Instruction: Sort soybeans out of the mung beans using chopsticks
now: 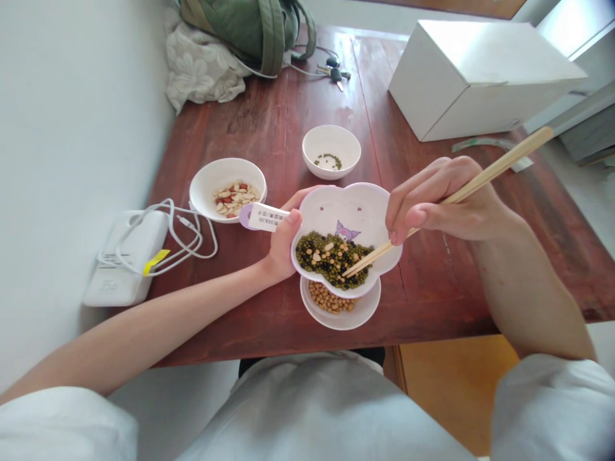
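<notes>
My left hand (284, 238) grips a cloud-shaped bowl (321, 200) with a purple rim, a cartoon print and a labelled handle. It is tilted toward me over a white bowl (369, 315) of soybeans (331, 301). Inside the tilted bowl lie mung beans (312, 246), mixed with dark beans, soybeans and pale nut pieces. My right hand (439, 198) is closed around wooden chopsticks (500, 163), their tips down among the beans. Further back, one white bowl (199, 186) holds peanuts (235, 197), and another white bowl (331, 137) has a few mung beans (329, 160).
A white power-bank-like device (103, 275) with a coiled cable (199, 240) lies at the left by the wall. Behind are a green bag (240, 29), a patterned cloth (202, 67) and keys (335, 73). A large white box (480, 77) stands at the back right.
</notes>
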`<state>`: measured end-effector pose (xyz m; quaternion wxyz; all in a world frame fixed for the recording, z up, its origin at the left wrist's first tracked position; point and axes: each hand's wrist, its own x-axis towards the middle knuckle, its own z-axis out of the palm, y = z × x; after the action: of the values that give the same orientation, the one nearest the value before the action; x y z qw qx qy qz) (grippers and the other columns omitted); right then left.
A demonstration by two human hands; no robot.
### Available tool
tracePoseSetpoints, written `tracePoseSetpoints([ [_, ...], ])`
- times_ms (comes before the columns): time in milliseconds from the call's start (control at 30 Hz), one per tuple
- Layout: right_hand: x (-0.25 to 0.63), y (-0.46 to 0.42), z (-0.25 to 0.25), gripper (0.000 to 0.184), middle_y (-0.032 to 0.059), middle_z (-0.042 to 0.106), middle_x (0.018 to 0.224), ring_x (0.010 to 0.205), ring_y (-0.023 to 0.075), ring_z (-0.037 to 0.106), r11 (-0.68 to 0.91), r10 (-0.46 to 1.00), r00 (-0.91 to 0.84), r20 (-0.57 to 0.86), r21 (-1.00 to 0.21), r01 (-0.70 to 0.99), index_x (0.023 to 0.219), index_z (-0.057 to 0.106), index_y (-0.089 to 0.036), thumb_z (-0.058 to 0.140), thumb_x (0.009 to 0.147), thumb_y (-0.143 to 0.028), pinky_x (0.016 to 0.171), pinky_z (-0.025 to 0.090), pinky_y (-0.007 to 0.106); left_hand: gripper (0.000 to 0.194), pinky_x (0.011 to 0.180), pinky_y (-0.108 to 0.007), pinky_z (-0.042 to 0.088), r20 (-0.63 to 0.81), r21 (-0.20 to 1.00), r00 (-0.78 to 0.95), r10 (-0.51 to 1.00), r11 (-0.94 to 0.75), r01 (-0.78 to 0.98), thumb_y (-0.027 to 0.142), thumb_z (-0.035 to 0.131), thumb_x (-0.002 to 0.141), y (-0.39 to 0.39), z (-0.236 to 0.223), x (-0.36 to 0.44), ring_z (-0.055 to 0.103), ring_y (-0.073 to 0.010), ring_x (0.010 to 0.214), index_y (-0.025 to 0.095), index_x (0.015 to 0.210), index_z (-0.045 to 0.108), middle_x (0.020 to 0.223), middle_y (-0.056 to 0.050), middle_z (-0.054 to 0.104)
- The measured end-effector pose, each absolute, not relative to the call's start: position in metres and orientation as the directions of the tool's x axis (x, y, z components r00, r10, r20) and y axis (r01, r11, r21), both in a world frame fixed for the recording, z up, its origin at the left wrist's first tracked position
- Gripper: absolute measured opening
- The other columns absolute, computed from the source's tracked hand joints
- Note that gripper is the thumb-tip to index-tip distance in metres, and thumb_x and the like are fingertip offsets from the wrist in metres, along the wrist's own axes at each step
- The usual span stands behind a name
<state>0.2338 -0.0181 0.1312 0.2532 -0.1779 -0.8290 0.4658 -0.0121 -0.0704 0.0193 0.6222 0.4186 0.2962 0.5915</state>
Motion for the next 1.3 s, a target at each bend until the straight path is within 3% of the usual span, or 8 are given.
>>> tracePoseSetpoints([
  [300, 0.227, -0.019, 0.126, 0.048, 0.0102, 0.083, 0.074, 0.06, 0.0107, 0.07, 0.454, 0.529, -0.813, 0.243, -0.89, 0.03, 0.078, 0.089, -0.012, 0.077, 0.106, -0.049, 0.052, 0.045, 0.021, 0.054, 0.111, -0.061, 0.063, 0.149, 0.861, 0.127, 0.981, -0.065, -0.505, 0.074, 0.07, 0.088, -0.072, 0.023, -0.012, 0.067, -0.049, 0.146, 0.028, 0.114, 0.081, 0.127, -0.012, 0.085],
  [967, 0.226, -0.023, 0.128, 0.051, 0.0108, 0.082, 0.071, 0.057, 0.0124, 0.072, 0.364, 0.545, -0.789, 0.284, -0.928, -0.082, 0.073, 0.086, -0.011, 0.08, 0.102, -0.053, 0.052, 0.048, 0.021, 0.068, 0.106, -0.063, 0.066, 0.107, 0.884, 0.127, 0.986, -0.035, -0.467, 0.079, 0.066, 0.087, -0.072, 0.013, -0.015, 0.073, -0.0505, 0.137, 0.027, 0.129, 0.081, 0.118, -0.015, 0.086],
  [1100, 0.227, -0.023, 0.13, 0.051, 0.0105, 0.081, 0.07, 0.054, 0.0111, 0.068, 0.415, 0.584, -0.747, 0.318, -0.908, -0.061, 0.072, 0.087, -0.013, 0.079, 0.103, -0.051, 0.049, 0.043, 0.022, 0.066, 0.104, -0.063, 0.066, 0.119, 0.88, 0.126, 0.985, -0.046, -0.473, 0.078, 0.066, 0.087, -0.072, 0.014, -0.014, 0.073, -0.0496, 0.138, 0.029, 0.129, 0.081, 0.119, -0.014, 0.086],
  [1300, 0.226, -0.021, 0.127, 0.048, 0.009, 0.082, 0.072, 0.059, 0.0097, 0.069, 0.487, 0.551, -0.783, 0.288, -0.873, 0.022, 0.076, 0.088, -0.012, 0.075, 0.107, -0.046, 0.053, 0.046, 0.02, 0.06, 0.109, -0.062, 0.064, 0.124, 0.852, 0.126, 0.984, -0.041, -0.521, 0.074, 0.071, 0.086, -0.072, 0.019, -0.013, 0.069, -0.05, 0.142, 0.026, 0.121, 0.082, 0.125, -0.014, 0.086],
])
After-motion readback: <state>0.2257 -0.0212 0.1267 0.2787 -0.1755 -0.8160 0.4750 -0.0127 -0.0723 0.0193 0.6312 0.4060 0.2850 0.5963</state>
